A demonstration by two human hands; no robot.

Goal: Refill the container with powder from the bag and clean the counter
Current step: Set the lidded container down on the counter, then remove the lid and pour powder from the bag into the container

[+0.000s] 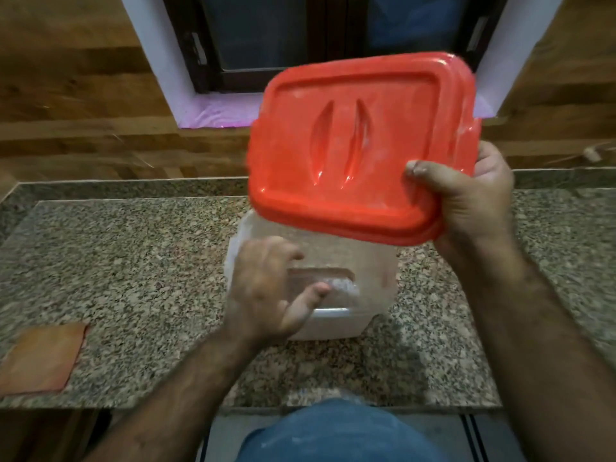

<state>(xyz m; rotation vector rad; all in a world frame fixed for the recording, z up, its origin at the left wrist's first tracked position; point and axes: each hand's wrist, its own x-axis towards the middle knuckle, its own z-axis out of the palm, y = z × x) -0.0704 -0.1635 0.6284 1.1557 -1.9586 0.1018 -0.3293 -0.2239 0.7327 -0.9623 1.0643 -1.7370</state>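
Observation:
A translucent white plastic container (366,278) stands on the speckled granite counter (133,261), its top uncovered. My right hand (466,201) holds the red rectangular lid (360,145) by its right edge, tilted and lifted above the container. My left hand (270,288) rests against the container's near left side, fingers curled around a recessed grip, thumb on the front wall. The lid hides the container's far rim and inside. No bag is in view.
An orange cloth (43,355) lies flat at the counter's near left corner. Behind the counter rises a wood-pattern wall (83,95) with a dark window (283,35). The counter's front edge (166,406) runs just before my body.

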